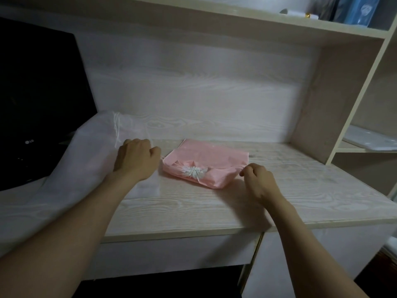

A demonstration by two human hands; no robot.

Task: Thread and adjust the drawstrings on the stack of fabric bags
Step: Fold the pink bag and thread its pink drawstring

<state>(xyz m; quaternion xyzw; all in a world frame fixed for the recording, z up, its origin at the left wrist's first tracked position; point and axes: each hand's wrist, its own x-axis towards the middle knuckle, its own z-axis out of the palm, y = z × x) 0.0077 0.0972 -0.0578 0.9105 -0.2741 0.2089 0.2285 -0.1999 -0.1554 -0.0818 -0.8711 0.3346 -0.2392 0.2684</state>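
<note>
We reach both bare arms forward over the desk [214, 203]. Our left hand [137, 160] lies knuckles up with the fingers curled under, at the left corner of the bags [206, 158]; we cannot tell whether it holds anything. Our right hand [257, 181] is also curled, and its thumb and forefinger pinch the right front corner of the bags.

The bags are pink, a flat folded stack lying mid-desk between our hands, with the front edge bunched and creased. A tight bundle of white cords [193, 171] sits on that front edge, nearer the left hand.

Under the left hand and forearm a thin white bag [86, 160] spreads across the left of the desk, its own cord [117, 130] hanging near its far end. It leans partly against a black monitor [38, 104] on the left. A shelf [236, 24] runs above the desk with blurred items on it, and a side shelf [352, 149] at right carries a flat white thing.
</note>
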